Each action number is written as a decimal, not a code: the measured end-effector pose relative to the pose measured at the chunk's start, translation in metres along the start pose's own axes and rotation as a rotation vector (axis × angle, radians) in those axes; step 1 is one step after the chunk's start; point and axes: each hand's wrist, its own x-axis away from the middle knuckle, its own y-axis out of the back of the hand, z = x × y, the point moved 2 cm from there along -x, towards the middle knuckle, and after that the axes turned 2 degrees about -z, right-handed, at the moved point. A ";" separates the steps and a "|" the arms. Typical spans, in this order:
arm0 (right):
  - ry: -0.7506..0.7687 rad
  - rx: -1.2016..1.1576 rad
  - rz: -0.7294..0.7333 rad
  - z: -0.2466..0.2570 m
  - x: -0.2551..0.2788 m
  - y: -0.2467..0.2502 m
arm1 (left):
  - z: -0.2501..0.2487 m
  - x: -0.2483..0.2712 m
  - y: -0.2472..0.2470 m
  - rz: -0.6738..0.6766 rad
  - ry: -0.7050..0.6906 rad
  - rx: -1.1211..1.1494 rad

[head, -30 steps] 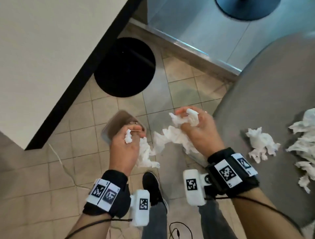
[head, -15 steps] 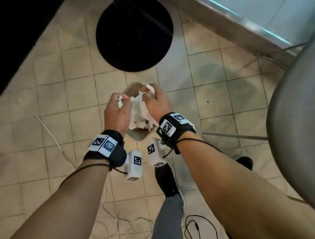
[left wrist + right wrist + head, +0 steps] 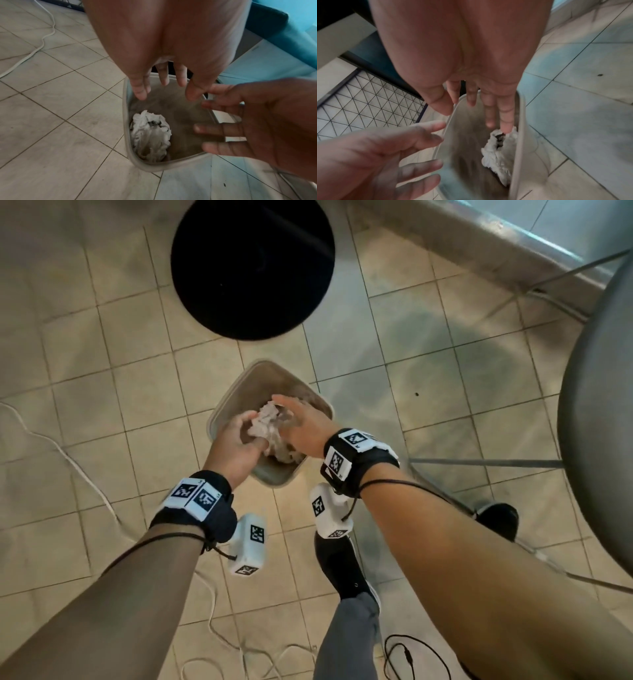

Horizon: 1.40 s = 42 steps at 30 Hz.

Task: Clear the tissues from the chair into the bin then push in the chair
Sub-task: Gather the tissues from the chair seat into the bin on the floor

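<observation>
Both hands are over the small beige plastic bin with rounded corners [image 3: 270, 419], middle of the head view, and neither one is holding anything. Left hand [image 3: 236, 446] has its fingers spread loose over the near rim, and right hand [image 3: 301, 426] is fanned out wide above the opening. The crumpled white paper tissues [image 3: 150, 135] sit down inside against one wall of the bin.

What could go wrong from here: the bin looks light, and with both hands this close to the rim, a knuckle catching it on the way out could tip it and dump the wad back on the tiled floor. The grey round chair seat [image 3: 596, 405] only shows as a sliver at the right edge, so I can't tell if more tissues are on it. Pushing the chair in without checking would leave the job half done. Also that white cable [image 3: 61, 453] trailing along the left could snag a foot or a chair leg.
</observation>
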 end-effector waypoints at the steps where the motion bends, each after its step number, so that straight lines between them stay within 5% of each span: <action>1: -0.006 0.013 0.003 0.001 0.009 0.005 | -0.004 0.006 0.002 -0.011 -0.017 -0.028; 11: 0.021 -0.169 -0.186 0.001 0.178 0.094 | -0.100 0.124 -0.006 0.010 -0.208 -0.023; 18: -0.027 -0.329 -0.615 -0.042 0.330 0.214 | -0.218 0.218 -0.068 0.233 -0.430 -0.055; 23: -0.215 -0.298 -1.001 -0.113 0.407 0.284 | -0.300 0.252 -0.142 0.326 -0.618 -0.240; 29: -0.429 -0.110 -1.224 -0.201 0.442 0.339 | -0.366 0.247 -0.254 0.426 -0.787 -0.576; 36: -0.533 -0.182 -1.033 -0.264 0.439 0.386 | -0.376 0.214 -0.339 0.494 -0.922 -1.090; 39: -0.591 -0.264 -1.008 -0.284 0.430 0.387 | -0.373 0.211 -0.345 0.429 -1.017 -1.009; 42: -0.609 -0.269 -1.119 -0.295 0.424 0.386 | -0.378 0.208 -0.347 0.447 -0.937 -0.934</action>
